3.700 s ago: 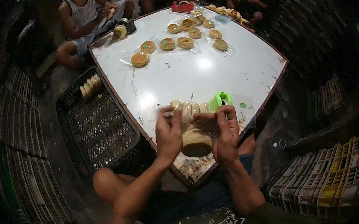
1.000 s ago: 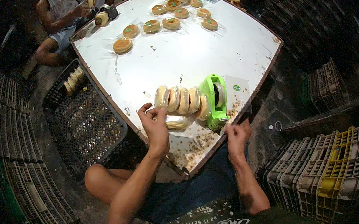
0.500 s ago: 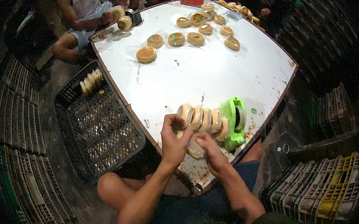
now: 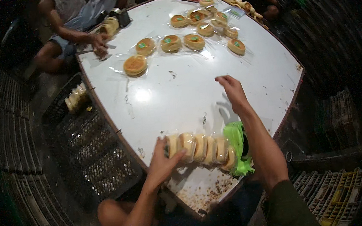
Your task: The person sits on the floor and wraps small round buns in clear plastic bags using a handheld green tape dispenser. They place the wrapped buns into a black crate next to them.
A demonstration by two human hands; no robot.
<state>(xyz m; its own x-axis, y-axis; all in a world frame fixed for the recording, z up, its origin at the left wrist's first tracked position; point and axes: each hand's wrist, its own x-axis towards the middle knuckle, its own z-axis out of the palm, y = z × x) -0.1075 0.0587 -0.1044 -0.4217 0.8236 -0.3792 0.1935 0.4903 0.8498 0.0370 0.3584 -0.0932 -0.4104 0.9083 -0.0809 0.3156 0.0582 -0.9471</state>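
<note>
While the row of wrapped buns (image 4: 200, 147) was stood on edge at the table's (image 4: 166, 93) near corner, its left end was grasped between the left hand's (image 4: 160, 167) thumb and fingers, seemingly so that the buns were pressed together. Its right end was set against the green tape dispenser (image 4: 234, 139), apparently used as a stop. Nothing was held by the right hand (image 4: 235, 95), its fingers loosely extended above the table. Farther off, loose buns (image 4: 170, 43) were laid flat, perhaps so that their green labels could be seen.
</note>
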